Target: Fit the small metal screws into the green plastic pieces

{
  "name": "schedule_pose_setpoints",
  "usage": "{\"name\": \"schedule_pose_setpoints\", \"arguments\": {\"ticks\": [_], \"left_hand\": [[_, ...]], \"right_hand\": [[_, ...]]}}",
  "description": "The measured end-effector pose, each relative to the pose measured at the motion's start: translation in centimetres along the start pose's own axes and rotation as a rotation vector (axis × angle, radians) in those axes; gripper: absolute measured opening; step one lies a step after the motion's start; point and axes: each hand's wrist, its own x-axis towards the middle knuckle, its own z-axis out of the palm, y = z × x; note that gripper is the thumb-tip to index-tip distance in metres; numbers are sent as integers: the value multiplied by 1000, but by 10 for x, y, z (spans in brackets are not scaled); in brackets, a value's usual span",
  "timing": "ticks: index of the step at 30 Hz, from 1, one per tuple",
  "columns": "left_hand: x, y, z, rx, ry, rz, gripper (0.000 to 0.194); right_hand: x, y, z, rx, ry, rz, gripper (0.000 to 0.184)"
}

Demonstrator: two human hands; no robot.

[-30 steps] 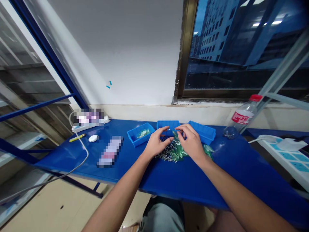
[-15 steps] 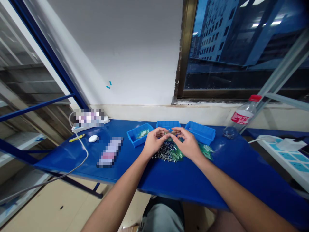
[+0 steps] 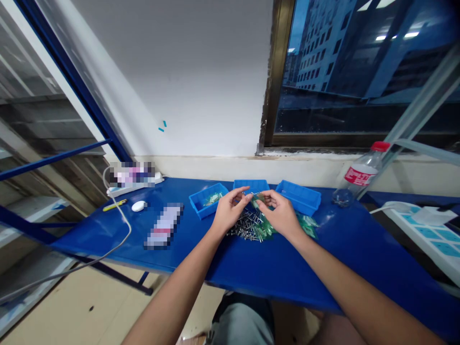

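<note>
as we look down at the blue workbench, the right hand pinches a small green part between thumb and fingertips, holding it just above a loose pile of metal pins and green pieces, at the pile's 12 o'clock. the left hand lies just beside the part, its fingers curled and parted, not clenched. beyond the pile stand the left blue tray, holding green pieces, at 10 o'clock, the middle blue tray at 12 o'clock, and the right blue tray at 2 o'clock. farther out at 2 o'clock, we see a clear plastic bottle with a red cap.
</note>
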Motion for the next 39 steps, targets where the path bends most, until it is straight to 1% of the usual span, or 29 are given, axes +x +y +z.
{"name": "schedule_pose_setpoints", "arguments": {"ticks": [2, 4, 7, 10, 12, 14, 16, 18, 20, 22, 24, 29, 31, 33, 35, 37, 39], "left_hand": [[-1, 0, 1, -69, -52, -50, 48], [-1, 0, 3, -142, -82, -70, 46], [2, -3, 3, -221, -71, -98, 41], [4, -6, 2, -278, -51, -126, 38], [4, -7, 1, -290, -47, -144, 38], [4, -7, 1, -282, -49, -149, 39], [4, -7, 1, -241, -45, -108, 34], [3, -5, 0, -163, -38, -48, 27], [2, -3, 1, -102, -54, -16, 23], [1, 1, 1, -104, -98, -3, 25], [-1, 3, 1, -134, -136, 18, 28], [0, 4, -2, -98, -185, 28, 33], [1, 0, -3, -82, -195, 38, 36], [2, -6, -3, -57, -182, 62, 35], [3, -11, -3, -35, -143, 70, 34], [4, -14, -2, -37, -107, 43, 33], [4, -14, -1, -56, -102, 13, 32]], "right_hand": [[0, -2, -1, -62, 1, -60, 17], [0, -5, -3, -110, -16, -134, 15], [1, -7, -6, -161, -15, -212, 15], [3, -4, -8, -183, 18, -205, 19], [3, -1, -8, -146, 21, -174, 22], [2, 0, -6, -93, 23, -143, 23], [0, -3, -4, -71, 28, -140, 23], [-2, -9, -3, -89, 30, -177, 24], [-3, -17, -4, -121, 17, -234, 27], [-4, -24, -5, -141, -11, -281, 32], [-5, -28, -6, -150, -43, -297, 38], [-8, -23, -4, -113, -90, -219, 55], [-9, -20, -2, -92, -102, -211, 56], [-8, -18, -1, -87, -88, -225, 53], [-7, -17, -1, -100, -44, -249, 48], [-5, -16, 0, -124, 17, -260, 43], [-4, -14, 0, -128, 63, -238, 42]]}}
